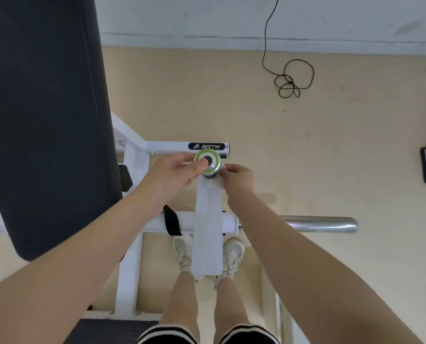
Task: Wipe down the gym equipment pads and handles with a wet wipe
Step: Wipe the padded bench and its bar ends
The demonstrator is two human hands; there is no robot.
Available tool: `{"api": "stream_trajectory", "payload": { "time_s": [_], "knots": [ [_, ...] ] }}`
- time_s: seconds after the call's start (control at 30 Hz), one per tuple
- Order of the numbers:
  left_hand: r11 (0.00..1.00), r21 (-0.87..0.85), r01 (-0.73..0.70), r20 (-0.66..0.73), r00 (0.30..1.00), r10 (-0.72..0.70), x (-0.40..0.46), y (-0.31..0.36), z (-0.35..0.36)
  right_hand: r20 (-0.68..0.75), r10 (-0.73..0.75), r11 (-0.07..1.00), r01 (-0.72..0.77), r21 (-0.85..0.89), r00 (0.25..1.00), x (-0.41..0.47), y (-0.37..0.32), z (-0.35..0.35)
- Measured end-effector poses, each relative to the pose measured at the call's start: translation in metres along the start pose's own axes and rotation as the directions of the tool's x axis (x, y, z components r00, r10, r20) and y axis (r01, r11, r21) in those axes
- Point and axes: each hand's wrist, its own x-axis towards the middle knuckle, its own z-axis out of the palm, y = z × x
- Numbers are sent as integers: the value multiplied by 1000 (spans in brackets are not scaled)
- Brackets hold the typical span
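Beige floor below — both hands [172, 172] [236, 177] pinch handle [207, 160], wipe unseen.

Two hands [174, 175], two shoes [183, 252], one pad [40, 115], one cable [289, 78]

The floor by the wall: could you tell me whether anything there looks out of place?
Yes. A black cable hangs down the wall and ends in a loose tangle on the floor, unsecured. The white machine frame itself shows no visible damage.
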Motion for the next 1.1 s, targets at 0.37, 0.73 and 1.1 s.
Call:
{"api": "stream_trajectory", "payload": {
  "time_s": [0.37,0.73,1.1],
  "knots": [
    [992,-117,50,33,998,-46,1,-10,-3,408,-448,865,502,-28,795,0,-80,-42],
    [986,-162,37,-60,997,-47,-6,-13,6,829,-64,902,388,-191,556,14,-93,-22],
    [1000,-13,-21,70,997,22,-1,-7,-14,131,396,719,-396,571,909,-46,21,1]
  ]
}}
